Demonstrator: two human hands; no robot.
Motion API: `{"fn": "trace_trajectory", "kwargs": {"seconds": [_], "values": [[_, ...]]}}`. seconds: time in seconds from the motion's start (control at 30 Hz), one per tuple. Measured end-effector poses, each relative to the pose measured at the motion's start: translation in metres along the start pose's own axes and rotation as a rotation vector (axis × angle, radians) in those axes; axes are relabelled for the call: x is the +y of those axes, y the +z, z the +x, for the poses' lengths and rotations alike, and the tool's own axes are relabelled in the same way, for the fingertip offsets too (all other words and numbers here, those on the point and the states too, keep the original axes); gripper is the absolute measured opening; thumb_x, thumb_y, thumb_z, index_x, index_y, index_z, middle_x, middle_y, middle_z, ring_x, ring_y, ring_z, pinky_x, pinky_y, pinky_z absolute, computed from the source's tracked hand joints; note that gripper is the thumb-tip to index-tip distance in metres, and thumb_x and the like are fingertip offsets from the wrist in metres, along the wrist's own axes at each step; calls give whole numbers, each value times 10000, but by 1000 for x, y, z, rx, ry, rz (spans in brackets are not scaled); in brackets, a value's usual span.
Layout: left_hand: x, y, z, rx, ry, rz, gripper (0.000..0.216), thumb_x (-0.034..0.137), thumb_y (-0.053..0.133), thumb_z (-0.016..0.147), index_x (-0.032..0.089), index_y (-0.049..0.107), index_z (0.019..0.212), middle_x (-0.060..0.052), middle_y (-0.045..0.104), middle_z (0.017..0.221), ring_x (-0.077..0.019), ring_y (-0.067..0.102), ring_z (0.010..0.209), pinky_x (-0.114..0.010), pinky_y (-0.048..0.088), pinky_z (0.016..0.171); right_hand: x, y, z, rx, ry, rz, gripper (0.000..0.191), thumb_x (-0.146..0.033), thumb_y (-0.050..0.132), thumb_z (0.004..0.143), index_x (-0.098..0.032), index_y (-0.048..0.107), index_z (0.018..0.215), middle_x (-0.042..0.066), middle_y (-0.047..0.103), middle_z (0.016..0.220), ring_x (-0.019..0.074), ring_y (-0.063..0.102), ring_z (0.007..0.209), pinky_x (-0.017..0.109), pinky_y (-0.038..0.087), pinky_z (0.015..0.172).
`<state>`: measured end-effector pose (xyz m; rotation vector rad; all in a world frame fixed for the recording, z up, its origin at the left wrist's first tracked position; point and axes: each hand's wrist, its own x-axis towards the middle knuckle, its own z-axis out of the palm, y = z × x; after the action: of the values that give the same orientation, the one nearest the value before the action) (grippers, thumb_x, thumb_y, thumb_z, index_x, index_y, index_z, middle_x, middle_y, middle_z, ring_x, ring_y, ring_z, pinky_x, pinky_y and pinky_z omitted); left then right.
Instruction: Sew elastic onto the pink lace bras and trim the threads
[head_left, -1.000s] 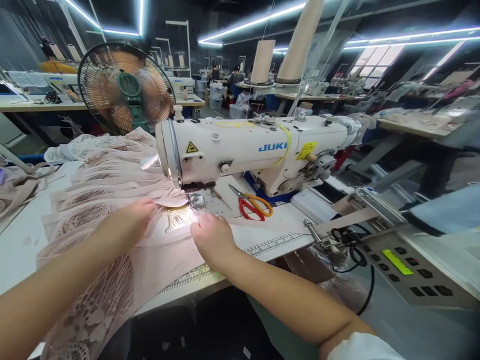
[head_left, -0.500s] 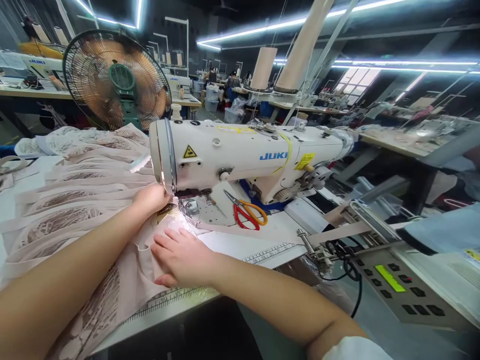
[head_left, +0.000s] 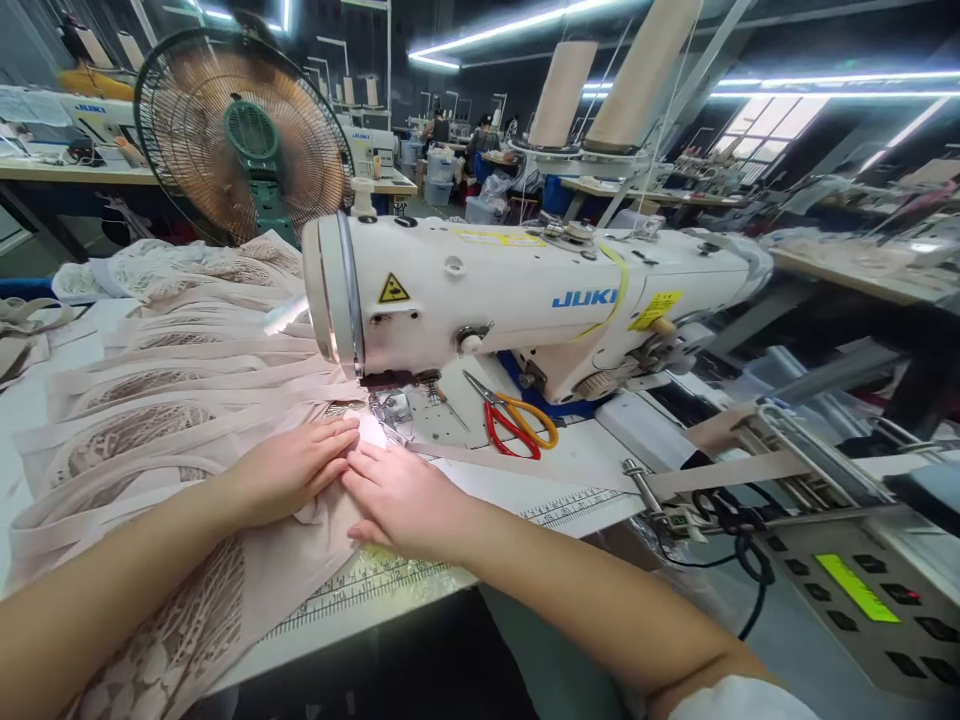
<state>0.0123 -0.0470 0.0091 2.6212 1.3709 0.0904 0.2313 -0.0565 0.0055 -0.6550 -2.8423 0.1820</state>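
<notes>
A white JUKI sewing machine (head_left: 525, 300) stands on the table, its presser foot (head_left: 391, 410) lit by a small lamp. Pale pink lace fabric (head_left: 172, 420) spreads from under the needle to the left and hangs over the table's front edge. My left hand (head_left: 292, 470) lies flat on the fabric just in front of the presser foot, fingers stretched toward it. Beside it, touching, my right hand (head_left: 401, 495) also presses flat on the fabric, fingers pointing at the foot. Neither hand grips anything.
Red and orange scissors (head_left: 514, 420) lie on the machine bed right of the needle. A control panel (head_left: 855, 590) with a green display sits at the right. A standing fan (head_left: 240, 135) is behind the fabric pile. Thread cones (head_left: 637, 70) stand behind the machine.
My left hand came back from the needle area and now lies flat on the fabric. My right hand slid forward and right to rest beside it. The view shifted slightly.
</notes>
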Motion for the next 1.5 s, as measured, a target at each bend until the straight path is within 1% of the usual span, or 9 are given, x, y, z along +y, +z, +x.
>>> {"fn": "trace_trajectory", "kwargs": {"seconds": [0.17,0.33,0.43,0.67,0.93,1.13,1.3,1.4,1.5], "values": [[-6,-2,7,2,-23,-2,518,394,294,975,176,552,1368,-100,495,1482,-246,464,1367,-409,382,1140,-1,-2,-31,39,86,46,474,-412,562,945,-72,572,1275,207,539,1406,306,420,1383,473,358,1140],[-4,-5,12,-14,-56,33,517,402,295,972,191,549,1369,-89,500,1481,-249,475,1356,-401,405,1118,2,5,-42,69,124,55,509,-410,559,945,-67,544,1321,201,512,1439,317,400,1402,492,352,1153],[-3,-7,14,-24,-64,46,506,394,302,971,184,563,1351,-94,502,1479,-263,484,1348,-403,419,1104,3,7,-43,80,128,49,515,-414,561,943,-64,546,1321,192,513,1441,322,409,1396,478,350,1160],[0,-11,15,19,-45,26,468,390,311,962,204,603,1278,-87,554,1434,-265,531,1296,-388,467,1046,3,5,-45,95,128,69,486,-404,560,947,-73,552,1303,198,528,1425,305,424,1390,487,366,1154],[-3,-14,20,19,10,49,410,377,308,957,213,653,1106,-75,613,1350,-258,579,1212,-359,493,969,3,4,-45,74,151,84,475,-403,571,941,-94,551,1302,183,529,1428,300,420,1394,488,360,1155],[-8,-13,23,-3,18,45,450,399,298,966,196,653,1152,-99,597,1375,-282,558,1248,-413,475,1021,4,5,-44,75,153,75,489,-407,573,940,-70,561,1295,188,529,1428,307,437,1379,489,363,1153],[-14,-15,27,-9,22,82,492,420,288,966,178,639,1212,-114,582,1398,-290,552,1260,-419,467,1043,6,7,-41,80,161,43,507,-418,581,936,-73,559,1306,176,521,1442,296,441,1378,459,360,1158],[-18,-20,30,11,45,102,498,435,291,964,178,671,1156,-109,614,1360,-288,583,1220,-412,482,1028,7,8,-37,86,154,17,553,-429,599,925,-41,548,1317,201,507,1448,299,435,1384,441,381,1145],[-7,-27,26,60,39,123,471,386,299,958,170,710,1031,-117,691,1228,-285,634,1127,-411,528,956,6,8,-30,74,155,-19,601,-456,617,909,-13,553,1309,218,509,1439,306,442,1377,419,425,1109]]}}
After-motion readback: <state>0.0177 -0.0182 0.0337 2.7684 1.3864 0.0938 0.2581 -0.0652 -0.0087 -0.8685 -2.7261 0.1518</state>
